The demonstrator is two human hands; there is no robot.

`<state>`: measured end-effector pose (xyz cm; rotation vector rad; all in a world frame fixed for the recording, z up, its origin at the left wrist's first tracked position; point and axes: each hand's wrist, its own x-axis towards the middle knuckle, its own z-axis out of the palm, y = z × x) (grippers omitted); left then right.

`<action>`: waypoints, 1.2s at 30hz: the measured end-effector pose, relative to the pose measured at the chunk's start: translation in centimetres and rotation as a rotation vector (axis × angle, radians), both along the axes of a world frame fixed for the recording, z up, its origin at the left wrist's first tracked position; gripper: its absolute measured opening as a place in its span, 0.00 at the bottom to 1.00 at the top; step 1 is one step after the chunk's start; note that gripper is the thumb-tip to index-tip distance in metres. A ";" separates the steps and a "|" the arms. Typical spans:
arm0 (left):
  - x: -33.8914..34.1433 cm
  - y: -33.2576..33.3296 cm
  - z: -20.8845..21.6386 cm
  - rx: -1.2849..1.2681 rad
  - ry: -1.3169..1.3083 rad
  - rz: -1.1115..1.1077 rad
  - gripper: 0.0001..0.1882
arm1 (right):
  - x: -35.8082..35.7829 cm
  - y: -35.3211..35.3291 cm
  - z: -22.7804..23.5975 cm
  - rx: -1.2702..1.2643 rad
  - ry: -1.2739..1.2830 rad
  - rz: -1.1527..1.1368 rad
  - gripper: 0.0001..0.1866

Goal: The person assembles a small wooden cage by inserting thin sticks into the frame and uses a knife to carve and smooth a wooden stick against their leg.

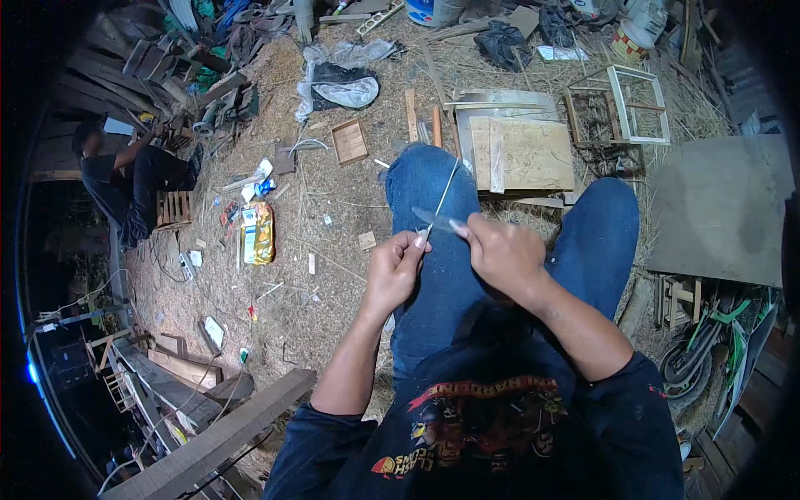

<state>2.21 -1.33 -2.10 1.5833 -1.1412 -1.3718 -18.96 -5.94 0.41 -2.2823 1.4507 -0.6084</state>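
Observation:
My left hand (393, 273) is closed in a pinch on the near end of a thin pale stick (448, 187), which slants up and away over my left thigh. Between the fingers of my right hand (510, 257) is a knife, and its grey blade (433, 219) points left. The blade crosses the stick just beyond my left fingertips. My grip hides the knife's handle. Both hands are above my legs in blue jeans (433, 308).
Wooden boards (533, 158) lie stacked beyond my knees, beside a white frame (637, 104). An open wooden box (348, 142) and a yellow packet (258, 233) are on the littered ground. Another person (125, 179) sits far left. A bicycle (708, 346) lies at right.

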 end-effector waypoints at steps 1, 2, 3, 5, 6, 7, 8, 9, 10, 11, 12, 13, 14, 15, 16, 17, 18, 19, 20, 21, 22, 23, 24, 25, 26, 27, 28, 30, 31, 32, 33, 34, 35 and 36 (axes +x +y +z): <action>0.0 0.0 0.0 -0.003 0.014 0.002 0.14 | -0.1 -0.8 0.4 -0.005 0.035 -0.028 0.10; 0.0 -0.1 0.1 -0.003 0.013 0.003 0.14 | -0.1 -1.4 0.7 -0.010 0.068 -0.057 0.09; -0.2 -0.2 0.4 -0.002 -0.004 -0.002 0.14 | 0.0 -1.5 0.5 -0.027 0.047 -0.048 0.09; -0.2 -0.2 0.5 -0.003 -0.021 -0.005 0.14 | 0.5 -0.3 0.1 -0.015 0.062 -0.006 0.09; -0.2 -0.2 0.5 -0.011 -0.032 -0.005 0.14 | 0.7 0.3 -0.1 -0.003 0.078 0.036 0.09; -0.2 -0.2 0.4 -0.018 -0.042 -0.005 0.15 | 0.9 0.5 -0.3 -0.018 0.057 0.038 0.08; 0.0 -0.1 0.3 -0.017 -0.042 -0.003 0.15 | 0.8 0.4 -0.3 -0.017 0.057 0.039 0.08; 0.2 -0.1 0.2 -0.022 -0.042 -0.015 0.14 | 0.7 0.0 -0.2 -0.022 0.045 0.017 0.08; 0.4 -0.1 0.1 -0.028 -0.042 -0.026 0.14 | 0.6 -0.4 -0.2 -0.027 0.033 -0.005 0.08; 0.2 0.1 0.8 -0.025 -0.041 -0.029 0.14 | 0.4 -0.7 -0.3 -0.024 0.034 -0.008 0.08; -0.1 0.2 2.0 0.000 -0.047 -0.019 0.14 | 0.1 -1.3 -0.4 -0.022 0.049 -0.034 0.08; -0.3 0.4 2.7 0.025 -0.053 -0.009 0.14 | 0.0 -1.6 -0.4 -0.021 0.064 -0.060 0.09; 0.2 1.0 2.4 0.022 -0.052 -0.011 0.14 | -0.1 -1.7 -0.4 -0.023 0.065 -0.062 0.09; 0.9 1.9 1.8 0.012 -0.136 -0.028 0.13 | 0.0 -1.7 -0.3 -0.041 0.037 -0.061 0.08; 1.4 2.5 1.4 0.003 -0.220 -0.045 0.12 | 0.1 -1.8 -0.2 -0.059 0.009 -0.061 0.08; 1.0 2.7 2.0 0.012 -0.189 -0.017 0.12 | 0.1 -1.7 -0.3 -0.057 0.009 -0.060 0.08; 1.0 2.6 1.8 0.014 -0.189 -0.017 0.12 | 0.2 -1.5 -0.5 -0.072 0.011 -0.047 0.08; 1.0 2.6 1.3 0.026 -0.137 -0.006 0.13 | 0.2 -1.2 -0.8 -0.086 0.012 -0.034 0.07; 1.1 2.8 1.0 0.038 -0.088 0.010 0.13 | 0.6 -0.5 -0.9 -0.084 0.009 -0.028 0.07; 1.1 2.8 0.6 0.038 -0.088 0.012 0.13 | 0.9 0.5 -1.0 -0.078 0.013 0.026 0.07; 1.0 2.9 0.3 0.006 -0.085 0.015 0.13 | 1.1 1.3 -1.1 -0.073 0.018 0.079 0.07; 0.9 2.9 0.2 -0.026 -0.083 0.015 0.14 | 1.2 1.5 -1.0 -0.084 0.011 0.088 0.07; 0.9 2.8 0.3 -0.026 -0.083 0.014 0.14 | 1.1 1.1 -0.9 -0.083 0.011 0.087 0.07; 0.8 2.6 0.4 0.002 -0.075 0.018 0.14 | 0.9 0.3 -0.7 -0.080 0.007 0.058 0.07; 0.7 2.5 0.5 0.031 -0.066 0.021 0.15 | 0.7 -0.1 -0.5 -0.075 0.004 0.029 0.07; 0.6 2.4 0.5 0.031 -0.065 0.020 0.15 | 0.7 0.0 -0.5 -0.075 0.005 0.028 0.07; 0.6 2.4 0.6 0.032 -0.049 0.018 0.15 | 0.7 0.0 -0.5 -0.068 0.037 0.012 0.08; 0.7 2.3 0.4 0.030 -0.035 0.018 0.15 | 1.0 0.5 -0.6 -0.062 0.068 -0.003 0.09; 0.8 2.3 0.2 0.021 -0.029 0.009 0.15 | 1.2 1.4 -0.9 -0.070 0.061 0.035 0.09; 0.8 2.3 0.3 0.014 -0.021 0.000 0.15 | 1.3 1.9 -1.0 -0.076 0.055 0.074 0.09; 0.8 2.2 0.4 0.014 -0.020 0.002 0.15 | 1.2 1.6 -1.1 -0.070 0.035 0.078 0.09; 0.9 2.0 0.8 0.049 -0.016 -0.006 0.15 | 1.2 1.2 -1.1 -0.070 0.035 0.080 0.09; 0.9 1.9 1.2 0.085 -0.012 -0.015 0.15 | 1.2 0.8 -1.1 -0.093 0.022 0.063 0.09; 1.0 2.1 1.5 0.087 -0.012 -0.013 0.15 | 1.1 0.4 -1.1 -0.117 0.008 0.046 0.08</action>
